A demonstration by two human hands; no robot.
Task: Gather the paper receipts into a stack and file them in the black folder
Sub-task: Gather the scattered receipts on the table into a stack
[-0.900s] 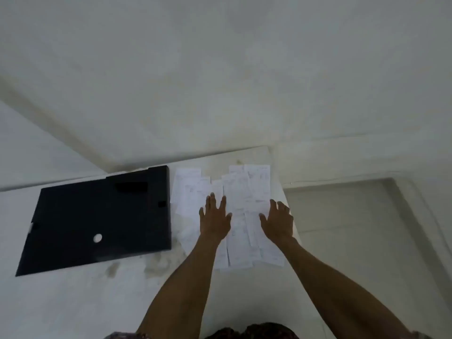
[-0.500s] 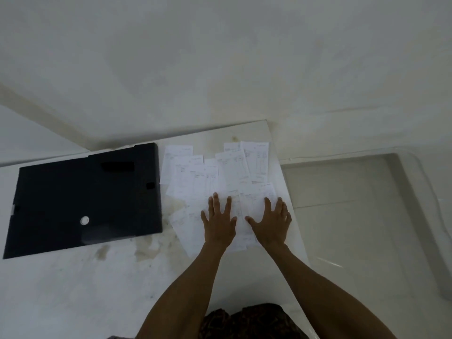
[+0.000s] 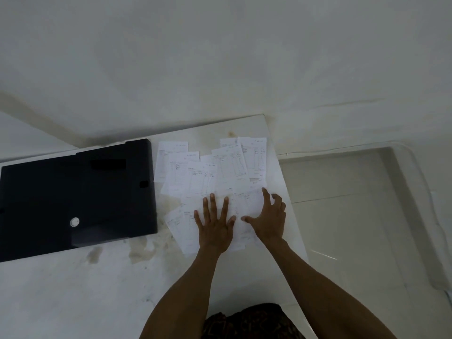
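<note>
Receipts (image 3: 230,167) lie fanned and overlapping at the right end of the counter (image 3: 73,289), the nearest sheets under both hands. Left hand (image 3: 215,225) is flat, fingers spread, pressing on paper. Right hand (image 3: 269,216) has index and thumb extended on paper and the other fingers bent; cannot tell whether it grips an edge. Black folder (image 3: 78,196) lies flat just left of the receipts, its left edge cut off. Print illegible. Counter pale, stained.

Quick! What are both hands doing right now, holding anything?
Left hand: open, fingers straight, pressing flat on the receipts.
Right hand: open, some fingers bent, touching the receipts, gripping nothing.
</note>
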